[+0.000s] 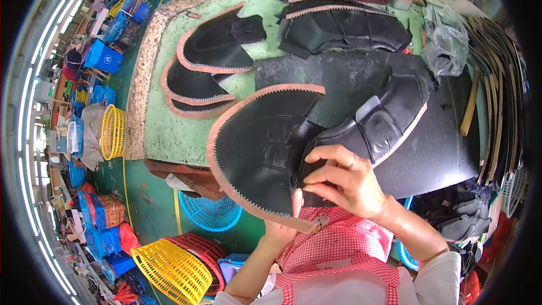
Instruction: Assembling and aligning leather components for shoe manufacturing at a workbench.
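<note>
A large curved black leather shoe upper piece [248, 147] with a zigzag-cut pinkish-tan border is tilted over the table's near edge. My left hand [282, 229] grips its lower edge from below; the thumb shows on top and the other fingers are hidden. Joining it at the right, or overlapping it, is a padded black leather section [389, 118] with a pale border, lying over the dark board. My right hand [350, 183] pinches the leather where the two parts meet. Whether a small tool is between those fingertips I cannot tell.
More curved black pieces [217, 42] lie at the table's left; padded ones [344, 28] are stacked at the back. A dark board [446, 141] covers the green table. Clear plastic [445, 42] and hanging strips [497, 96] are at right. Yellow [169, 268] and blue baskets [209, 212] stand below.
</note>
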`<state>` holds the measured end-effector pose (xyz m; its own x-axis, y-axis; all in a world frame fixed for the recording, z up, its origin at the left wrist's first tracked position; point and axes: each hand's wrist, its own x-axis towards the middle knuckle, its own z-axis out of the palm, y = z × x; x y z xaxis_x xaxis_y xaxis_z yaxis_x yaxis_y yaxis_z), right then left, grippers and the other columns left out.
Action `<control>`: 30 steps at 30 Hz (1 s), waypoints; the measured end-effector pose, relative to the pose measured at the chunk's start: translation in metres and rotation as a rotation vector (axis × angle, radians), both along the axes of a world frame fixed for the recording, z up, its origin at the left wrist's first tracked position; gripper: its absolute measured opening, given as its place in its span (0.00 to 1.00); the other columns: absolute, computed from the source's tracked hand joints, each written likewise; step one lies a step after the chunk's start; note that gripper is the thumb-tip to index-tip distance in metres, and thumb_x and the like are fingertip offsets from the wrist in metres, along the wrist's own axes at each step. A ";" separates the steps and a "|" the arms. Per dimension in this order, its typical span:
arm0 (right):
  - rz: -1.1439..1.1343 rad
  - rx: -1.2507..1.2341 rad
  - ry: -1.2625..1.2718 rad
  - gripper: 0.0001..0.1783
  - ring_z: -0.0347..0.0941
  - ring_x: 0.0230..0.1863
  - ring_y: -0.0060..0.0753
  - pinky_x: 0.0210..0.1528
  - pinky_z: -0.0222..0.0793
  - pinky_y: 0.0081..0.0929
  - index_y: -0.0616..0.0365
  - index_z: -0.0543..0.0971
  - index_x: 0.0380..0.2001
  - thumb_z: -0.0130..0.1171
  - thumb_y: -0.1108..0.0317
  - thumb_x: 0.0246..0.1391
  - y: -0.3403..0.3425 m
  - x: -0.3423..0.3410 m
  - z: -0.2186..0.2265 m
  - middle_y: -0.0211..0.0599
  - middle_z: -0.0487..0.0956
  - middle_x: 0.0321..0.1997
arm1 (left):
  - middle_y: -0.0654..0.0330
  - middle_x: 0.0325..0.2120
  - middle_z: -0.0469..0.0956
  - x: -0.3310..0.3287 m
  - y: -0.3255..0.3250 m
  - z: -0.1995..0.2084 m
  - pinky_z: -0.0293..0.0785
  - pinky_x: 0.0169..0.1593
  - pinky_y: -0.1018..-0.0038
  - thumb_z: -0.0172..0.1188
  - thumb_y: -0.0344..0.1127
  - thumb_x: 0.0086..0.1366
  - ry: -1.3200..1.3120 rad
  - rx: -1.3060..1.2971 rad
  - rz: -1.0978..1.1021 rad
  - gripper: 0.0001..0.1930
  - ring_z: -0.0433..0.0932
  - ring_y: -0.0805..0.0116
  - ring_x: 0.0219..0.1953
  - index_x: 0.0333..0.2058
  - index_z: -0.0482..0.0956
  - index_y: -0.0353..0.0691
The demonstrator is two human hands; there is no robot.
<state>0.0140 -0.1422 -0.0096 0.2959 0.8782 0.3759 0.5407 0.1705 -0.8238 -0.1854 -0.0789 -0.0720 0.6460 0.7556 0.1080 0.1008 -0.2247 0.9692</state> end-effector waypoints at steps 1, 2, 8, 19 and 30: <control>0.010 0.070 -0.071 0.09 0.80 0.40 0.35 0.38 0.78 0.31 0.54 0.83 0.33 0.70 0.67 0.48 0.002 0.002 -0.001 0.32 0.79 0.50 | 0.54 0.40 0.79 -0.004 0.006 -0.003 0.76 0.40 0.70 0.60 0.25 0.66 -0.009 0.013 0.004 0.15 0.79 0.65 0.37 0.52 0.77 0.32; 0.037 0.145 -0.103 0.08 0.80 0.38 0.34 0.37 0.78 0.30 0.54 0.82 0.32 0.70 0.67 0.47 0.005 0.005 -0.003 0.32 0.80 0.52 | 0.53 0.42 0.79 -0.006 0.012 -0.006 0.75 0.45 0.65 0.61 0.26 0.66 -0.028 0.162 -0.056 0.15 0.79 0.60 0.40 0.51 0.78 0.32; 0.122 0.204 -0.143 0.07 0.76 0.29 0.27 0.29 0.76 0.25 0.58 0.81 0.30 0.70 0.70 0.48 0.014 0.010 0.008 0.30 0.82 0.49 | 0.50 0.48 0.78 -0.025 0.027 -0.033 0.71 0.56 0.53 0.61 0.37 0.65 -0.043 0.074 -0.093 0.17 0.77 0.48 0.49 0.49 0.78 0.35; 0.213 0.293 -0.165 0.06 0.76 0.30 0.29 0.29 0.75 0.27 0.56 0.80 0.30 0.68 0.71 0.49 0.024 0.027 0.015 0.29 0.82 0.47 | 0.53 0.43 0.77 -0.011 0.059 -0.033 0.72 0.52 0.57 0.57 0.42 0.68 -0.099 0.289 -0.224 0.16 0.77 0.52 0.45 0.46 0.77 0.35; 0.063 0.164 -0.061 0.08 0.80 0.33 0.34 0.33 0.75 0.28 0.58 0.80 0.30 0.71 0.75 0.46 0.033 0.016 -0.003 0.33 0.82 0.40 | 0.60 0.32 0.76 0.041 0.050 0.041 0.73 0.34 0.75 0.55 0.32 0.71 -0.095 -0.299 0.035 0.10 0.75 0.71 0.31 0.47 0.73 0.34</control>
